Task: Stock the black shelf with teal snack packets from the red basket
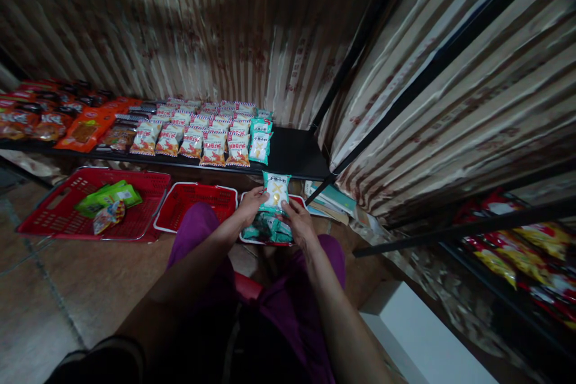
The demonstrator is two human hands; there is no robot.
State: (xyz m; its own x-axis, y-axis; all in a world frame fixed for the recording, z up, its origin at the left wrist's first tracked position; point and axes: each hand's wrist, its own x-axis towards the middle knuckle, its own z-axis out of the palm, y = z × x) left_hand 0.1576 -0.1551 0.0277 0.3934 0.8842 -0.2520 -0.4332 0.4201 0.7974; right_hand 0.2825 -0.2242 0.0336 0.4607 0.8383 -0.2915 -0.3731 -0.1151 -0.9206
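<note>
Between my two hands I hold a white and teal snack bag [276, 188] upright, its printed front facing up. My left hand [251, 206] grips its left edge and my right hand [299, 220] its lower right edge. Right below it, more teal snack bags [263, 227] lie in a small red basket [297, 199] between my knees. On the black shelf [297, 153] ahead, a short row of matching teal bags [260, 147] stands beside rows of white and orange snack bags [213, 147].
An empty-looking red basket [198, 187] and a larger red basket [153, 189] with green packets [108, 197] stand to the left. Orange packets [87, 127] fill the shelf's left. Booklets [330, 197], a black post [382, 144] and a white box [427, 336] are at right.
</note>
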